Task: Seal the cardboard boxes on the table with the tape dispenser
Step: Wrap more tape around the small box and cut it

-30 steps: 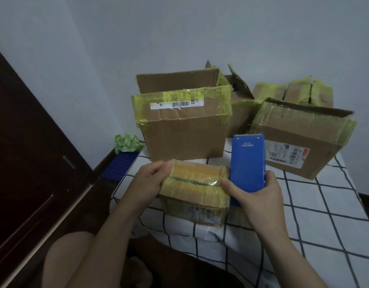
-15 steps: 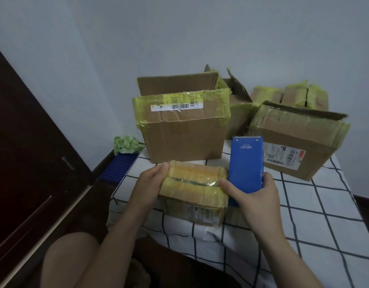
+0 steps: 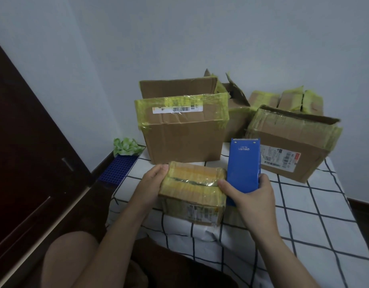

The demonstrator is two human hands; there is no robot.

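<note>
Two hands flank the small taped cardboard box [image 3: 191, 183]: left hand [image 3: 152, 180] clasps its left end; right hand [image 3: 251, 197] grips the blue tape dispenser [image 3: 243, 165], upright just beside the box's right end, thumb pressing the box top.

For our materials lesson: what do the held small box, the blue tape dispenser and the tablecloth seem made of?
Small box: matte brown cardboard, wrapped in glossy yellowish tape that glints. Tape dispenser: smooth blue body, even sheen, painted metal or plastic; cannot tell which. Tablecloth: white with a black grid, likely cloth, since it creases and drapes over the edge.
</note>
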